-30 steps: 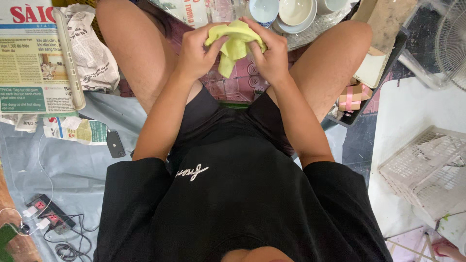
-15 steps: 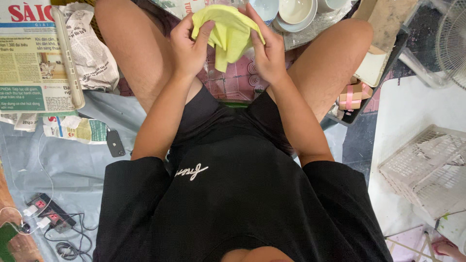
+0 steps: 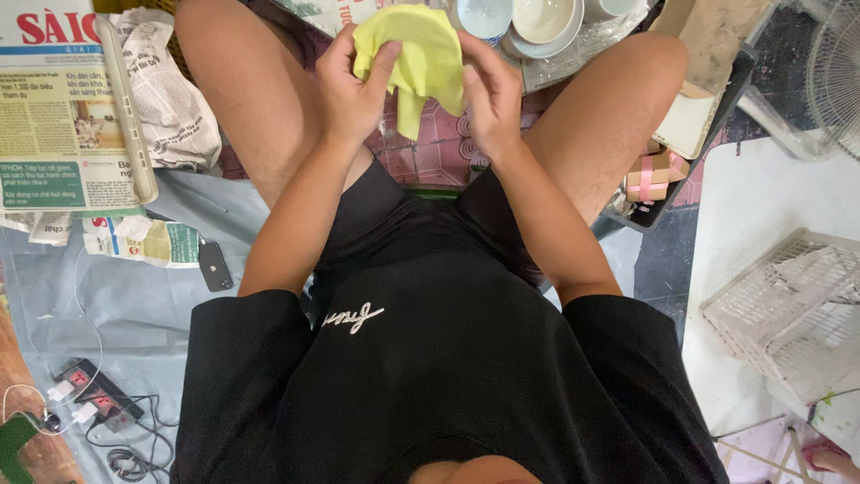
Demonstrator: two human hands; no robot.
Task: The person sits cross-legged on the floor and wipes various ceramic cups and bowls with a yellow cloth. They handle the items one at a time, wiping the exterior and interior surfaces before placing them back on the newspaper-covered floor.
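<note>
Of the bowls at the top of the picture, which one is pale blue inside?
The left bowl, just beyond the yellow cloth that both hands hold. The bowl to its right is cream inside.

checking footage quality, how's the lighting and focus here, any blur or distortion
Head view: soft, even light with no harsh shadows; the yellow cloth and both hands, left hand and right hand, look sharp; slight glare on the bowls; wide-angle stretch toward the edges.

Newspapers (image 3: 63,134) on tarp-covered floor (image 3: 134,305)
</note>
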